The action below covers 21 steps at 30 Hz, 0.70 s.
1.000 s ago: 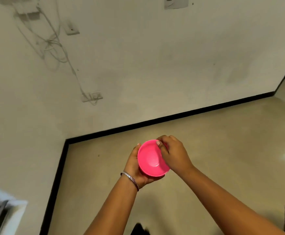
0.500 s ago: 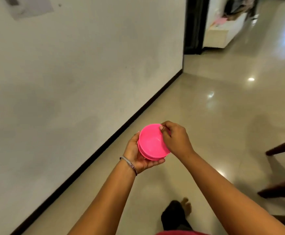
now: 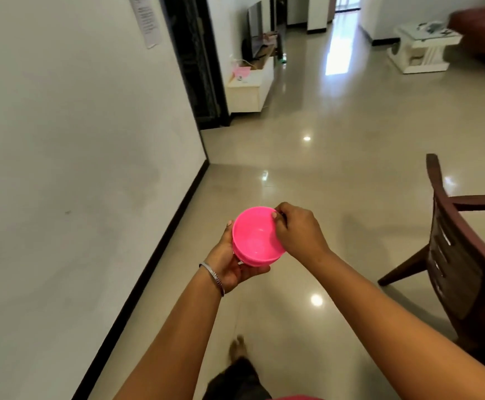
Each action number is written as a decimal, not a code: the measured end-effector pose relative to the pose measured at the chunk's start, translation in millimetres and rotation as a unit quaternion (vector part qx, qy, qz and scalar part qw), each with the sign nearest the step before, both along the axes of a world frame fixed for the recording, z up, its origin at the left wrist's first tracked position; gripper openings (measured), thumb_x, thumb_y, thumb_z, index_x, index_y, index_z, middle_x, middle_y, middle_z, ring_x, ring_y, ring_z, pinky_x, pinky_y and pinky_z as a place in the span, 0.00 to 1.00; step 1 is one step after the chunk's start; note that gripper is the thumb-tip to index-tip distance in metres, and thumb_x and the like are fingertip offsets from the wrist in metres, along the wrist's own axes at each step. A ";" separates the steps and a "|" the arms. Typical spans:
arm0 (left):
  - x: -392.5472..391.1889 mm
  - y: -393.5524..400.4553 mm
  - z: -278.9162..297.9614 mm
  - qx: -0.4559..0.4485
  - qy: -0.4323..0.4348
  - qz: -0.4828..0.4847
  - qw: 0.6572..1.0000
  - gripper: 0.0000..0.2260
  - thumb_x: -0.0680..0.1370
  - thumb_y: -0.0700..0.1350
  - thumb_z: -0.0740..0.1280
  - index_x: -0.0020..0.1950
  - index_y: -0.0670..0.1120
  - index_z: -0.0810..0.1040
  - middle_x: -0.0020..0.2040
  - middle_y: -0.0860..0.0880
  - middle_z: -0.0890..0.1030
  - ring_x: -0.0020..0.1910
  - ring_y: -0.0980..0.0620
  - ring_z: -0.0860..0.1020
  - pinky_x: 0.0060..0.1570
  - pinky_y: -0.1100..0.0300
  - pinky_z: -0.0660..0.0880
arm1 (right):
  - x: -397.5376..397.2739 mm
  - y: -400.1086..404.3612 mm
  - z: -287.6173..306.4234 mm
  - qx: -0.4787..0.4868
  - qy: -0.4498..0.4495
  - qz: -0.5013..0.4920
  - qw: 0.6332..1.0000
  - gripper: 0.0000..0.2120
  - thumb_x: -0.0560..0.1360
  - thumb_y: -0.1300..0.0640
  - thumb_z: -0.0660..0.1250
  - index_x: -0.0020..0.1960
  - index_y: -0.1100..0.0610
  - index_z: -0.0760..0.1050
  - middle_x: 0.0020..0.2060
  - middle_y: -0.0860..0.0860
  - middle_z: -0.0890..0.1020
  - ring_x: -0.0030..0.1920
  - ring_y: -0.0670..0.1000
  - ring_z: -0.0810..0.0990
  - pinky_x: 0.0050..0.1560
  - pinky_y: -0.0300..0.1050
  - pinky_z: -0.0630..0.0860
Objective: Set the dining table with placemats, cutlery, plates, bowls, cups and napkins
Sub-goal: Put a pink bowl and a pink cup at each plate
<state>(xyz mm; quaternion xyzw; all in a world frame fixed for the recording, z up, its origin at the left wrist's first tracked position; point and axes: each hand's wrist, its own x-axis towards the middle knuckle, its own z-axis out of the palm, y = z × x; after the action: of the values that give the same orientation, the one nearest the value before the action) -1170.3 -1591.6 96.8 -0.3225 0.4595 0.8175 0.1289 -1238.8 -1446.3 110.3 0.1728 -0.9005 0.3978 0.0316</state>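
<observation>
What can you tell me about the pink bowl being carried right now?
The pink bowl is round, glossy, plastic-looking and empty, mouth up, tilted slightly toward the camera. A second pink rim below it suggests a nested stack. The left hand cups it from beneath; the right hand pinches its far-right rim. It is held in the air above the shiny floor.

Bowls (image 3: pixel 255 236): you saw bright pink.
Bracelet (image 3: pixel 213 277): silver on your wrist.
Chair (image 3: pixel 460 255): dark reddish-brown.
Floor (image 3: pixel 336 157): glossy beige.
Skirting (image 3: pixel 160 249): black.
</observation>
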 end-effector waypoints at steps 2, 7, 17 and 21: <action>-61.4 -3.7 -6.8 -0.002 -0.003 -0.035 0.999 0.29 0.75 0.66 0.63 0.65 0.45 0.74 0.58 0.37 0.79 0.46 0.36 0.83 0.38 0.46 0.81 | -50.3 2.6 -4.4 0.003 0.001 -0.028 1.000 0.11 0.80 0.57 0.59 0.53 0.60 0.78 0.42 0.56 0.82 0.41 0.56 0.79 0.40 0.47 0.74; -224.7 -15.3 -11.9 -0.005 -0.016 -0.149 0.989 0.29 0.75 0.65 0.63 0.65 0.45 0.74 0.58 0.37 0.79 0.44 0.36 0.83 0.36 0.46 0.81 | -183.7 7.0 -13.3 -0.005 -0.023 -0.119 0.993 0.10 0.80 0.57 0.59 0.52 0.59 0.79 0.40 0.53 0.82 0.39 0.53 0.78 0.38 0.45 0.73; -508.2 50.5 -0.6 -0.084 -0.025 -0.362 0.928 0.29 0.75 0.68 0.58 0.63 0.46 0.73 0.55 0.39 0.79 0.42 0.40 0.82 0.37 0.48 0.82 | -399.9 68.6 -21.6 -0.037 -0.021 -0.329 0.943 0.09 0.80 0.57 0.60 0.49 0.61 0.77 0.39 0.56 0.82 0.39 0.56 0.76 0.36 0.44 0.67; -611.5 116.6 -10.5 -0.106 -0.002 -0.405 0.908 0.30 0.75 0.68 0.56 0.64 0.45 0.71 0.54 0.39 0.79 0.44 0.39 0.81 0.35 0.49 0.82 | -488.1 123.2 -35.3 -0.040 -0.018 -0.391 0.919 0.09 0.80 0.58 0.60 0.49 0.61 0.77 0.40 0.58 0.82 0.40 0.58 0.77 0.36 0.45 0.66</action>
<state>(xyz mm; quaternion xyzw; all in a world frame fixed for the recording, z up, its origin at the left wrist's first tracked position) -1781.8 -1475.0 86.3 -0.1221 0.6340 0.6409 0.4152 -1726.8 -1323.1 75.0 -0.2018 -0.8799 0.3930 0.1750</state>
